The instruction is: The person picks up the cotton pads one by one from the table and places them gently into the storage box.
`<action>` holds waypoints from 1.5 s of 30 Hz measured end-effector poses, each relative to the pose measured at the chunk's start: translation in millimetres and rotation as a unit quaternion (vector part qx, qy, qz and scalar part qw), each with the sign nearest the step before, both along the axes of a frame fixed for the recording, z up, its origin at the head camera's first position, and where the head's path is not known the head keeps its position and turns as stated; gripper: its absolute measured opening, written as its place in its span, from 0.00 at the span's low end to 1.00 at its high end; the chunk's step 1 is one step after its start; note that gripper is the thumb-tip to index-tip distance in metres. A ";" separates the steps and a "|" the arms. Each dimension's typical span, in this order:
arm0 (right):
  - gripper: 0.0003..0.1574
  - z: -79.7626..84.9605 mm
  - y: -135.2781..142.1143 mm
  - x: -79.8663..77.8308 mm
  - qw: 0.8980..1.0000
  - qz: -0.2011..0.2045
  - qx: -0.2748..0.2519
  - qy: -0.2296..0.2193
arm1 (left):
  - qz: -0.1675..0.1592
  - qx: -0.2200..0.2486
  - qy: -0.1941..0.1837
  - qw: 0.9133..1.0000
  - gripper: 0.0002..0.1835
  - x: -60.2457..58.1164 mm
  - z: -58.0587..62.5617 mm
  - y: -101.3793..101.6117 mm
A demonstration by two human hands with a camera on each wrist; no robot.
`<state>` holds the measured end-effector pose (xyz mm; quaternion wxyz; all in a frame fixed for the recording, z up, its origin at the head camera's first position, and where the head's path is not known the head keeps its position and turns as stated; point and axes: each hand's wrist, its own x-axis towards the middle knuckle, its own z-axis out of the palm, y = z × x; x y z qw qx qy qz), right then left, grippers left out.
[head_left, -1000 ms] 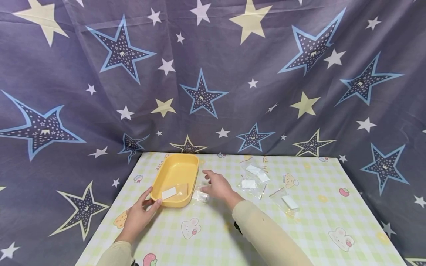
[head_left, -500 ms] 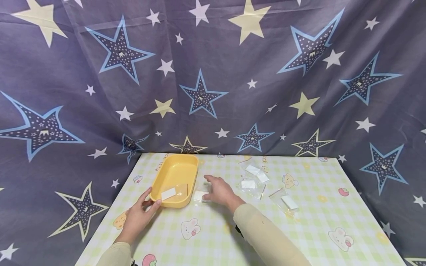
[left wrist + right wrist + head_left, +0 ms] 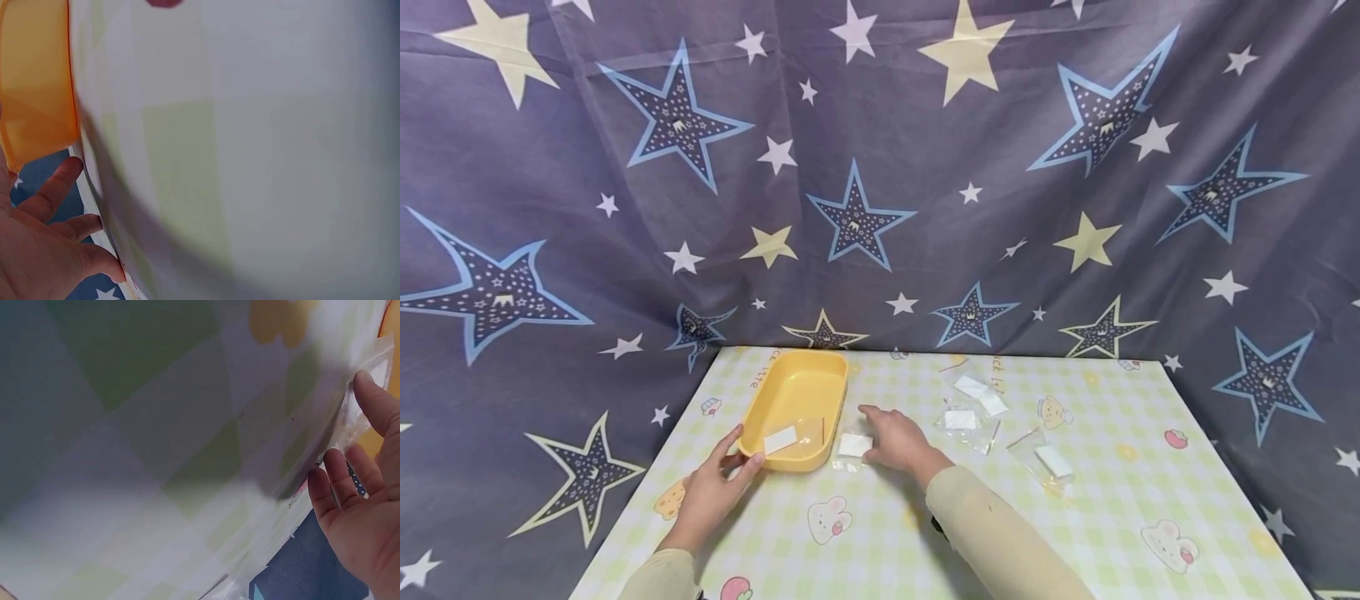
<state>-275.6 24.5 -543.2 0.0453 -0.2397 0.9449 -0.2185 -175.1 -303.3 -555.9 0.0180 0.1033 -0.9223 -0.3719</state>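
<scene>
In the head view, a shallow yellow tray stands at the table's left side. My left hand holds its near left corner, thumb at the front and fingers along the side. Inside the tray lies a clear plastic bag with a white rectangular piece. Just right of the tray, another clear bag with a white piece lies on the table. My right hand is at that bag's right edge, its index finger stretched forward. In the right wrist view, the thumb overlaps the plastic bag, with the other fingers loosely bent.
Farther right, several similar clear bags lie on the checked tablecloth: two overlapping white pieces at the back, one bag in front of them, another bag nearer. A star-patterned curtain hangs behind the table.
My right hand has drawn slightly right and toward me, so more of the white piece in the bag beside the tray shows. My left hand and the tray stay put.
</scene>
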 end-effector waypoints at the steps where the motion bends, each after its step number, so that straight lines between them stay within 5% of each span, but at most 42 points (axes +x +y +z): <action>1: 0.57 -0.9 0.5 0.3 1.000 0.000 0.004 0.001 | 0.000 0.000 -0.001 1.000 0.51 0.1 -0.2 0.3; 45: 0.50 -13.9 3.4 6.6 0.999 -0.035 -0.009 0.003 | 0.000 -0.005 -0.004 1.000 0.51 0.7 -0.6 3.1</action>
